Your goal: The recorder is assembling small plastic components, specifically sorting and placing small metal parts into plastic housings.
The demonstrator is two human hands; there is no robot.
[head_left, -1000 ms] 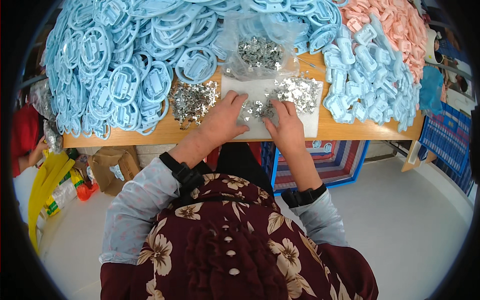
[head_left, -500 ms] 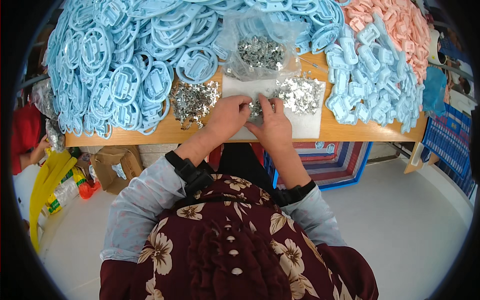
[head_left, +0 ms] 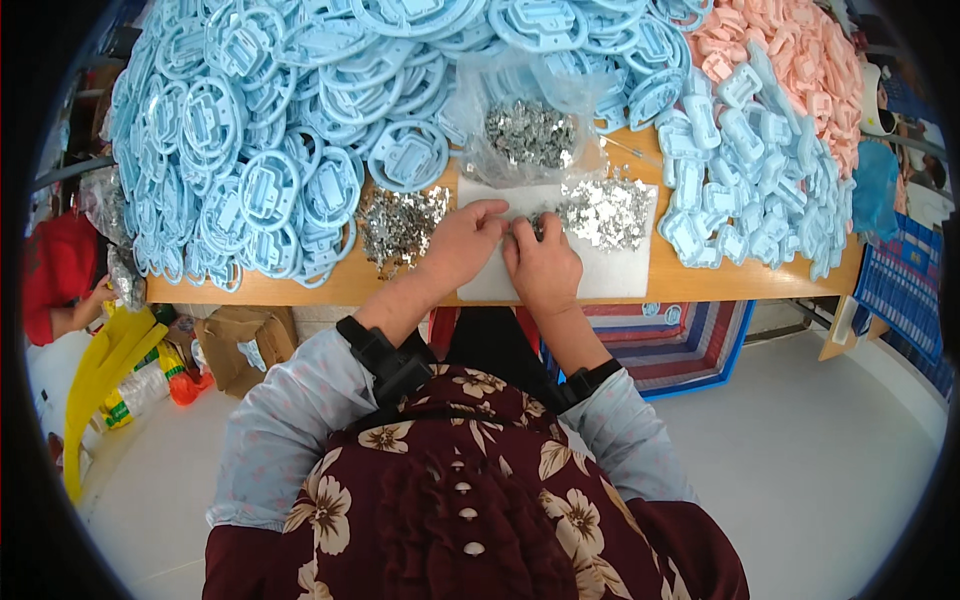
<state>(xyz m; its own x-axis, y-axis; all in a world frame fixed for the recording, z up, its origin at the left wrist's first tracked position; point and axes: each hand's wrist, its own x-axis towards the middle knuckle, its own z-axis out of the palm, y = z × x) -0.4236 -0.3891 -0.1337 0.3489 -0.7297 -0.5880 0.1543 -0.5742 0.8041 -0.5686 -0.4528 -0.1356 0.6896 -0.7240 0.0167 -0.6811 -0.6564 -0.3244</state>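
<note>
Over a white sheet (head_left: pixel 606 272) on the table, my left hand (head_left: pixel 462 248) and my right hand (head_left: pixel 545 265) work close together. The left one has its fingers pressed together at the tips; whatever they hold is too small to make out. On the right, my fingers curl down in a pinch beside a few dark metal bits, and what is between them is hidden. A pile of small shiny metal pieces (head_left: pixel 608 210) lies just right of my right hand. Darker small metal parts (head_left: pixel 398 228) are heaped on the wood left of my left hand.
A clear plastic bag (head_left: pixel 530 135) of metal pieces stands behind the sheet. Blue round plastic frames (head_left: pixel 270 190) pile up at left and back. Light blue plastic pieces (head_left: pixel 735 200) and pink ones (head_left: pixel 800 60) fill the right. A blue-rimmed crate (head_left: pixel 690 378) sits below the table edge.
My right fingers, spread half a second ago, have curled inward. Both hands stay close together over the sheet. The whole view has shifted slightly.
</note>
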